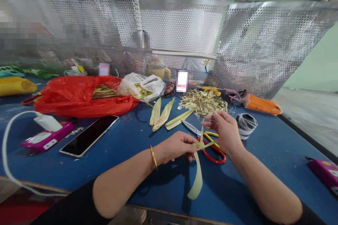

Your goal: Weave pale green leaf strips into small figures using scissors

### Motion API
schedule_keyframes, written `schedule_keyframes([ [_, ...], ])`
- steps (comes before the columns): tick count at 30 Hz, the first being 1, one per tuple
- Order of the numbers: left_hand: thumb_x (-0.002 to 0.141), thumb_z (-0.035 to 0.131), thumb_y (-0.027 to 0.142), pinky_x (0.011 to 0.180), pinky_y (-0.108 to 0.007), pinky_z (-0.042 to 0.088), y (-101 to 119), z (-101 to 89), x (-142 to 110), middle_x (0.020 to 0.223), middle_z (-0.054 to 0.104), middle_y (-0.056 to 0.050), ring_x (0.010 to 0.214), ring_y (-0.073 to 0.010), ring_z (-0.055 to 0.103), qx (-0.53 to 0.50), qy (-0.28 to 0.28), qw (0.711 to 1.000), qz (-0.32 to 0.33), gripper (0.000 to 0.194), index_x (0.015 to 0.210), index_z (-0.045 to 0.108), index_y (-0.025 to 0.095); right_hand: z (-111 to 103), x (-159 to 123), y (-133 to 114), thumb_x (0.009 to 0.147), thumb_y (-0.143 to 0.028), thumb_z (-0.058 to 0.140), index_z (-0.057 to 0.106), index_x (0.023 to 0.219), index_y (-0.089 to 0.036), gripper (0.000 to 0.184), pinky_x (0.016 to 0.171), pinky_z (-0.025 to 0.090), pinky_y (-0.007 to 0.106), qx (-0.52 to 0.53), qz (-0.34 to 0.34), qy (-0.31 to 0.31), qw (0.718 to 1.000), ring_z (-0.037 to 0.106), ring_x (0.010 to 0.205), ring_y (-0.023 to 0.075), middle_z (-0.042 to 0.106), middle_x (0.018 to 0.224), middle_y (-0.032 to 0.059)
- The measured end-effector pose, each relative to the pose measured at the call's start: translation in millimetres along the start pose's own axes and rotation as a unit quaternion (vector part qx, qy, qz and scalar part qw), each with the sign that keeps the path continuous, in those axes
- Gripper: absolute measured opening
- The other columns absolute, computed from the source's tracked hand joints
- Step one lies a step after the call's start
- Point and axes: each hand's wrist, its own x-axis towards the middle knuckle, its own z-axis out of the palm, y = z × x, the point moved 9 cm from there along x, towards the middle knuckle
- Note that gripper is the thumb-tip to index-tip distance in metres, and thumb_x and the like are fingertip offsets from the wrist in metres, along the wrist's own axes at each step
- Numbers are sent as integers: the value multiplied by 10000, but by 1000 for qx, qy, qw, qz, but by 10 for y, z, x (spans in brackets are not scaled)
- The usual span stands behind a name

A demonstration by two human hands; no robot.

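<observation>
Pinched between the fingers of my left hand is a pale green corn husk strip, whose long tail hangs below over the blue table. The strip is folded at my fingertips, and narrow ends run up and right toward my right hand. The right fingers are closed on a thin end of it. Red-handled scissors lie just behind the strip, blades pointing to the upper left. Yellow-handled pliers or snips lie across them, partly covered by my right hand.
Loose husks and a heap of shredded husk lie behind my hands. A wire spool stands right. To the left are a phone, a purple power strip and a red bag. A perforated metal screen closes the back.
</observation>
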Motion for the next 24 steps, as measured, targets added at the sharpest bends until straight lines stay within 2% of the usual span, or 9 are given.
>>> schedule_keyframes([
  [4, 622, 735, 313, 518, -208, 407, 10, -66, -3, 543, 581, 6, 468, -84, 504, 1, 31, 1000, 1, 197, 694, 728, 130, 70, -15, -4, 749, -415, 677, 507, 748, -189, 283, 550, 497, 226, 2, -33, -29, 999, 711, 666, 180, 686, 698, 7],
  [8, 650, 730, 406, 475, -207, 371, 4, -96, 1, 519, 567, 5, 448, -85, 482, 59, 52, 997, 13, 269, 670, 729, 137, 210, -75, 8, 822, -418, 613, 485, 772, -204, 254, 662, 524, 281, -18, -63, -89, 994, 709, 760, 190, 712, 780, 28],
  [11, 669, 712, 395, 445, -209, 343, 23, -163, 10, 481, 537, 14, 416, -82, 456, 71, 87, 993, 22, 255, 642, 724, 142, 257, -126, -144, 875, -394, 552, 522, 854, -212, 186, 777, 509, 321, -82, -152, -117, 978, 677, 873, 186, 703, 891, 41],
  [13, 670, 715, 384, 451, -210, 350, 87, -267, 6, 500, 548, 10, 421, -79, 458, 34, 135, 989, 49, 245, 644, 722, 140, 181, -160, -312, 873, -379, 561, 558, 945, -217, 178, 796, 482, 312, -162, -236, -72, 955, 637, 905, 178, 675, 948, 41],
  [15, 662, 729, 369, 470, -209, 369, 151, -403, -16, 533, 569, 5, 441, -77, 467, -21, 194, 977, 82, 233, 667, 725, 136, 67, -168, -398, 873, -402, 558, 584, 920, -213, 197, 704, 456, 285, -231, -267, -2, 936, 596, 782, 158, 638, 835, 19],
  [17, 668, 730, 354, 475, -204, 374, 181, -506, -36, 551, 583, 1, 453, -75, 474, -66, 233, 964, 105, 224, 692, 727, 131, 58, -110, -266, 876, -482, 528, 578, 768, -198, 308, 551, 391, 260, -261, -195, -14, 945, 504, 575, 128, 537, 615, -21],
  [19, 679, 724, 340, 469, -202, 373, 180, -526, -31, 572, 604, -12, 457, -76, 483, -86, 237, 962, 110, 218, 694, 721, 123, 218, -95, 70, 845, -570, 526, 541, 652, -188, 429, 455, 314, 244, -247, -49, -131, 959, 424, 456, 104, 446, 496, -46],
  [21, 693, 709, 322, 468, -203, 387, 156, -469, -6, 596, 619, -20, 458, -78, 493, -87, 211, 969, 97, 203, 678, 709, 119, 384, -187, 321, 783, -603, 590, 529, 637, -178, 453, 421, 280, 227, -194, 60, -227, 953, 400, 414, 85, 441, 474, -58],
  [24, 706, 684, 273, 466, -201, 399, 121, -355, 11, 569, 598, -5, 435, -75, 493, -57, 176, 980, 70, 161, 661, 700, 119, 400, -198, 310, 720, -564, 681, 557, 693, -165, 418, 400, 242, 196, -97, 68, -201, 972, 348, 385, 51, 429, 468, -87],
])
